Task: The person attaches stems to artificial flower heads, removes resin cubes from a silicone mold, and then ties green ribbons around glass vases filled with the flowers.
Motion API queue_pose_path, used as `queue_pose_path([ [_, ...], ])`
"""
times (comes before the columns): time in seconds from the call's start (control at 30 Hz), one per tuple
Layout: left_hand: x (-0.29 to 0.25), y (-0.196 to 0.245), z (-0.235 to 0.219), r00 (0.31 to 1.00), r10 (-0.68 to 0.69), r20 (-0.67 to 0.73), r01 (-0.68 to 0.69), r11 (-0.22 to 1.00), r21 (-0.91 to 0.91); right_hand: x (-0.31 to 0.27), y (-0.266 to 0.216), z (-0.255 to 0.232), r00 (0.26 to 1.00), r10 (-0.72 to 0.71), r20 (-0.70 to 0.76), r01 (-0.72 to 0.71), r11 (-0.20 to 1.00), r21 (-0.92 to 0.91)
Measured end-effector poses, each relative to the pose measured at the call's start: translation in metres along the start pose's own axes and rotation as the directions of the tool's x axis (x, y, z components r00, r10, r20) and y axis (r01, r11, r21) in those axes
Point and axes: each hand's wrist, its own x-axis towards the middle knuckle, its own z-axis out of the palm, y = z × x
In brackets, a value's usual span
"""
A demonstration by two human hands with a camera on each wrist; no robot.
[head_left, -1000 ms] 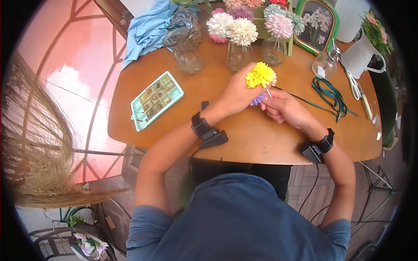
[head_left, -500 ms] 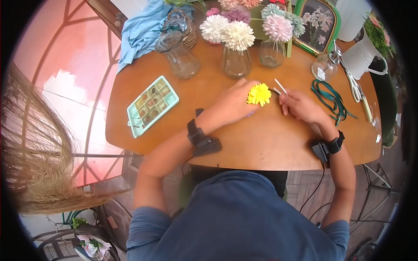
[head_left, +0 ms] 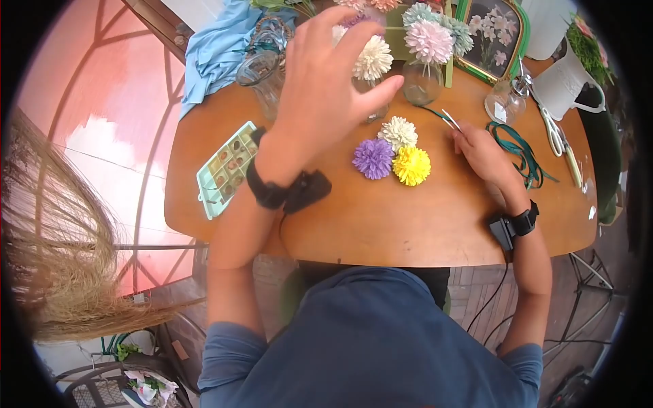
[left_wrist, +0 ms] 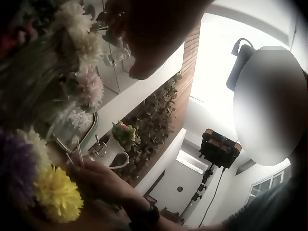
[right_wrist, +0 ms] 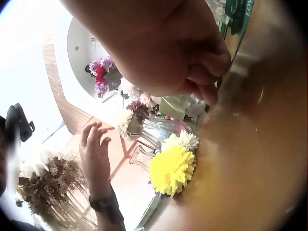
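Observation:
Three flower heads lie together on the table: purple (head_left: pixel 373 159), cream (head_left: pixel 398 134) and yellow (head_left: pixel 411 166). Above and left of them the left hand (head_left: pixel 323 92) is raised with fingers spread, holding nothing, partly covering the vases behind. In the right wrist view that hand (right_wrist: pixel 96 159) also shows empty. To the right of the flowers, the right hand (head_left: pixel 481 153) pinches thin white sticks (head_left: pixel 449 119) between thumb and fingers, with a dark green ribbon end beside them. The yellow flower (right_wrist: pixel 172 170) in the right wrist view stands in front of the cream one.
A compartment tray (head_left: pixel 228 168) lies at the left. Glass vases (head_left: pixel 423 83) with flowers, a blue cloth (head_left: pixel 216 58) and a framed picture line the back. Green ribbon (head_left: pixel 520 158), scissors (head_left: pixel 554 136), a glass bottle (head_left: pixel 505 102) and a white pitcher (head_left: pixel 562 85) are at the right.
The left hand has let go of the flowers and lifted up and to the left. The three flower heads now lie uncovered on the table. The right hand has moved right with the white sticks.

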Motion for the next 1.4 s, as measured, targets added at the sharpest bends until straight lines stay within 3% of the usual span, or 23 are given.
queue_pose_path([
  [0.03, 0.006, -0.004, 0.003, 1.0, 0.032, -0.002, -0.031, 0.995, 0.09, 0.001, 0.006, 0.0, 0.999, 0.001, -0.045, -0.009, 0.984, -0.18],
  [0.13, 0.006, -0.024, 0.023, 0.996, 0.001, 0.092, -0.005, 0.999, 0.042, 0.003, 0.015, -0.006, 0.99, -0.004, -0.14, -0.037, 0.956, -0.29],
  [0.23, 0.002, -0.029, 0.029, 0.973, -0.118, 0.2, 0.108, 0.992, 0.061, -0.005, -0.008, -0.002, 0.997, -0.04, -0.067, 0.023, 0.973, -0.231],
  [0.43, 0.01, -0.044, 0.035, 0.974, -0.152, 0.166, 0.179, 0.971, -0.161, -0.001, -0.025, 0.011, 0.985, -0.151, -0.08, 0.126, 0.958, -0.256],
  [0.53, 0.015, -0.049, 0.024, 0.99, -0.137, 0.042, 0.142, 0.974, -0.175, -0.011, -0.039, 0.003, 0.962, -0.22, -0.16, 0.165, 0.94, -0.299],
  [0.6, 0.02, -0.048, 0.007, 0.989, -0.125, -0.08, 0.117, 0.989, -0.096, -0.015, -0.044, 0.001, 0.944, -0.222, -0.244, 0.149, 0.946, -0.287],
  [0.63, 0.024, -0.042, -0.002, 0.984, -0.115, -0.139, 0.108, 0.993, -0.056, -0.017, -0.048, -0.001, 0.931, -0.246, -0.269, 0.198, 0.961, -0.196],
  [0.73, 0.031, -0.018, -0.027, 0.962, -0.109, -0.25, 0.055, 0.975, -0.214, -0.018, -0.07, -0.009, 0.857, -0.339, -0.389, 0.378, 0.925, 0.027],
  [0.8, 0.024, 0.001, -0.031, 0.98, -0.112, -0.163, 0.065, 0.96, -0.274, -0.016, -0.089, -0.009, 0.751, -0.414, -0.515, 0.53, 0.843, 0.093],
  [0.9, 0.009, 0.028, -0.008, 0.991, -0.097, -0.092, 0.049, 0.905, -0.422, -0.019, -0.11, -0.008, 0.845, -0.394, -0.362, 0.502, 0.817, 0.284],
  [0.97, -0.007, 0.033, 0.006, 0.994, -0.11, 0.018, 0.106, 0.882, -0.46, -0.017, -0.102, -0.005, 0.976, -0.21, -0.06, 0.213, 0.847, 0.487],
  [1.0, -0.01, 0.036, 0.011, 0.99, -0.134, 0.04, 0.137, 0.865, -0.483, -0.016, -0.1, -0.003, 0.986, -0.125, 0.108, 0.046, 0.837, 0.546],
  [1.03, -0.014, 0.038, 0.015, 0.985, -0.163, 0.061, 0.171, 0.847, -0.504, -0.02, -0.102, 0.002, 0.982, -0.188, -0.003, 0.162, 0.836, 0.524],
  [1.13, -0.028, 0.038, 0.027, 0.972, -0.197, 0.128, 0.235, 0.804, -0.546, -0.017, -0.092, 0.015, 0.972, -0.234, 0.036, 0.168, 0.788, 0.592],
  [1.23, -0.034, 0.042, 0.036, 0.967, -0.221, 0.127, 0.254, 0.781, -0.57, -0.012, -0.08, 0.033, 0.956, -0.291, -0.042, 0.218, 0.606, 0.765],
  [1.4, -0.042, 0.05, 0.048, 0.96, -0.253, 0.119, 0.273, 0.761, -0.588, -0.012, -0.081, 0.031, 0.97, -0.236, 0.054, 0.045, 0.397, 0.917],
])
